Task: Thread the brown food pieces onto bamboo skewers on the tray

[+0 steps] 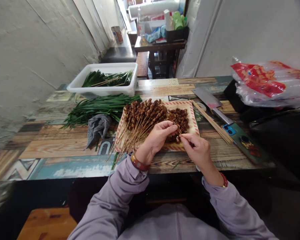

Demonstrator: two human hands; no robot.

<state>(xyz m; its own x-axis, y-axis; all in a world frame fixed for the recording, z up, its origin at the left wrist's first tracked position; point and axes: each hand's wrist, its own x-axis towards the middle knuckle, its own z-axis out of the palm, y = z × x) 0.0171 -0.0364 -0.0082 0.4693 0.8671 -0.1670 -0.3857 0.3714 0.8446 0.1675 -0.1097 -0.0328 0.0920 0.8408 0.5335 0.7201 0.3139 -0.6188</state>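
Observation:
On a tray [195, 125] with a red-striped rim lie loose glossy brown food pieces [180, 115]. Left of them is a heap of finished skewers [145, 111], their bare bamboo sticks pointing toward me. My left hand [160, 133] is closed over the loose pieces, thumb and fingers pinching a small brown food piece. Just to its right, my right hand [197, 146] pinches a thin bamboo skewer close to that piece. The fingers partly hide the skewer, so how far it runs through the piece is unclear.
Right of the tray lie bare bamboo skewers [212, 123], a cleaver [207, 96] and a phone [247, 141]. Plastic bags [267, 83] are behind. To the left are green leafy stalks [102, 108], a grey cloth [98, 128] and a white tub [102, 89].

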